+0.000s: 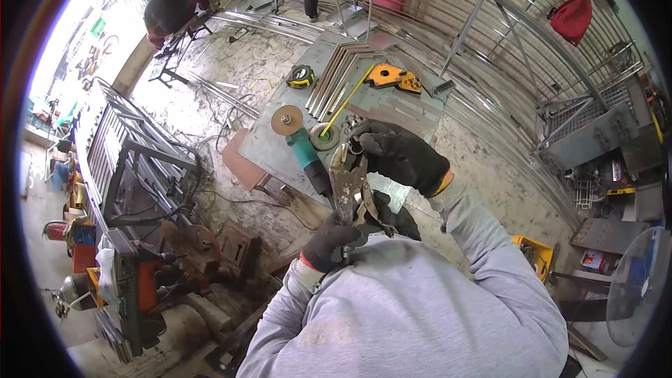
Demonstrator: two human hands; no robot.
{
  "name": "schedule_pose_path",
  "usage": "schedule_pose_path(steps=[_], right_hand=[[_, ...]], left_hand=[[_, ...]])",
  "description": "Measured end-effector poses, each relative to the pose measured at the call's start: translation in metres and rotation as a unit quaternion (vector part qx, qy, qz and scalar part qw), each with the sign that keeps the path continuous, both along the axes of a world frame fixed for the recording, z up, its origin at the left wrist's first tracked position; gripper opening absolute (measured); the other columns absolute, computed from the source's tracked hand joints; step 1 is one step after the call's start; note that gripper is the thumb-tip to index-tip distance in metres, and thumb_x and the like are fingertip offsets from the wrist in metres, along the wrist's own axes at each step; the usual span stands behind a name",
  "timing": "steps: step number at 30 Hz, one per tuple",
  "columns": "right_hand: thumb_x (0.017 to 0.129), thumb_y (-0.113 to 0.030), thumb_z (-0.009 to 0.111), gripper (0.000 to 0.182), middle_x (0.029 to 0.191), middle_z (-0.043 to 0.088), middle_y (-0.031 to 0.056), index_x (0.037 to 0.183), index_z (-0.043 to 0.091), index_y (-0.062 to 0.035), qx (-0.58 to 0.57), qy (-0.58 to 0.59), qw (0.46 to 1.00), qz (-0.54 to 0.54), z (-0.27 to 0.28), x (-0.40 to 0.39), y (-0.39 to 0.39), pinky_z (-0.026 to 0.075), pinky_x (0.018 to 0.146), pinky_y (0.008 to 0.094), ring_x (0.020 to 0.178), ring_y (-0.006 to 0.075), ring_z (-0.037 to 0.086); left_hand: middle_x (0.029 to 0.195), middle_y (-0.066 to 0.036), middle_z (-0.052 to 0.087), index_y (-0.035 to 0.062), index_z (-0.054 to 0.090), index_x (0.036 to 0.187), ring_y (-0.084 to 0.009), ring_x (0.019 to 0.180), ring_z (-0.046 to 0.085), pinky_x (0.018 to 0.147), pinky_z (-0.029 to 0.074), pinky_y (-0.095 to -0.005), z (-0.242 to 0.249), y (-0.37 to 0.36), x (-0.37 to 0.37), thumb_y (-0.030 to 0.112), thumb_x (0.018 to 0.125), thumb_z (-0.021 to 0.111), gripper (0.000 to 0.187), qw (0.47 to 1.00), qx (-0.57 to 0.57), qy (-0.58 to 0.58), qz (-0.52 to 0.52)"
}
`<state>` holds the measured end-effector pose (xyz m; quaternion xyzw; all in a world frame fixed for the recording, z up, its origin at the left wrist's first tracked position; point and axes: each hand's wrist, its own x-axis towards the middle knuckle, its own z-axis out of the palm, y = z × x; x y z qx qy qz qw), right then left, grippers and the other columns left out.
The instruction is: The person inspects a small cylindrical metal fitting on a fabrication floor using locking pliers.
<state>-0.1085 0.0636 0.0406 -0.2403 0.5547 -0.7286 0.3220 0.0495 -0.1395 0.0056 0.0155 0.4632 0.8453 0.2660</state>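
Observation:
Worn metal locking pliers (343,180) are held upright in front of my chest, above the near edge of the work table. My left hand (329,243), in a dark glove, is closed around the lower handle end. My right hand (406,157), also gloved, has its fingers bent in at the jaw end; a small metal part there is partly hidden by the fingers. Just beyond the pliers lie a teal angle grinder (306,154) with a brown disc and a round disc (324,137) with a green centre.
On the metal-topped table (269,141) are a tape measure (300,77), bent metal strips (337,84), a yellow rod (348,101) and an orange tool (392,77). Metal frames (129,161) stand at left. Two people (171,10) are farther back. A fan (635,287) is at right.

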Motion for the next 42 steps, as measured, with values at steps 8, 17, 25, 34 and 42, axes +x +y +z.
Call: schedule_pose_path(steps=[8, 17, 25, 34, 42], right_hand=[[0.099, -0.012, 0.072, 0.020, 0.120, 0.065, 0.0052, 0.115, 0.063, -0.0069, -0.114, 0.008, 0.988, -0.099, 0.002, 0.022, -0.015, 0.054, 0.097, 0.0347, 0.109, 0.0158, 0.064], [0.088, -0.001, 0.077, 0.027, 0.120, 0.065, 0.0092, 0.108, 0.059, -0.0070, -0.110, 0.099, 0.969, -0.197, 0.004, 0.034, -0.032, 0.056, 0.093, 0.0335, 0.108, 0.0168, 0.065], [0.084, 0.003, 0.081, 0.030, 0.120, 0.067, 0.0116, 0.105, 0.061, -0.0047, -0.065, 0.199, 0.956, -0.206, 0.007, 0.029, -0.030, 0.057, 0.093, 0.0345, 0.107, 0.0189, 0.068], [0.090, 0.006, 0.075, 0.026, 0.128, 0.066, 0.0154, 0.113, 0.064, -0.0030, -0.066, 0.208, 0.963, -0.156, 0.000, 0.028, -0.018, 0.056, 0.097, 0.0360, 0.114, 0.0215, 0.067], [0.098, -0.010, 0.070, 0.031, 0.118, 0.072, 0.0099, 0.126, 0.067, 0.0021, 0.002, -0.002, 0.994, -0.114, 0.018, 0.026, -0.007, 0.056, 0.094, 0.0328, 0.106, 0.0181, 0.069]], left_hand=[[0.141, -0.016, 0.063, -0.0031, 0.048, 0.151, -0.0280, 0.133, 0.061, 0.115, 0.045, -0.0395, -0.003, 0.005, -0.001, 0.005, 0.080, 0.063, 0.073, 0.999, 0.012, -0.031, 0.021], [0.114, -0.004, 0.068, -0.0008, 0.058, 0.135, -0.0124, 0.098, 0.061, 0.086, 0.051, -0.0292, 0.013, 0.009, 0.007, 0.008, 0.085, 0.072, 0.052, 0.988, -0.121, -0.078, 0.060], [0.129, -0.007, 0.065, -0.0017, 0.053, 0.143, -0.0157, 0.110, 0.062, 0.095, 0.051, -0.0319, 0.013, 0.004, -0.004, -0.002, 0.082, 0.069, 0.063, 0.987, -0.149, -0.050, 0.036], [0.135, -0.010, 0.064, -0.0015, 0.046, 0.150, -0.0195, 0.122, 0.061, 0.107, 0.047, -0.0333, -0.007, 0.003, -0.007, -0.002, 0.082, 0.065, 0.071, 0.996, -0.075, -0.038, 0.041], [0.137, -0.013, 0.064, -0.0028, 0.047, 0.150, -0.0250, 0.127, 0.061, 0.114, 0.043, -0.0375, 0.023, 0.001, -0.009, -0.006, 0.076, 0.062, 0.076, 0.999, -0.013, -0.043, -0.002]])
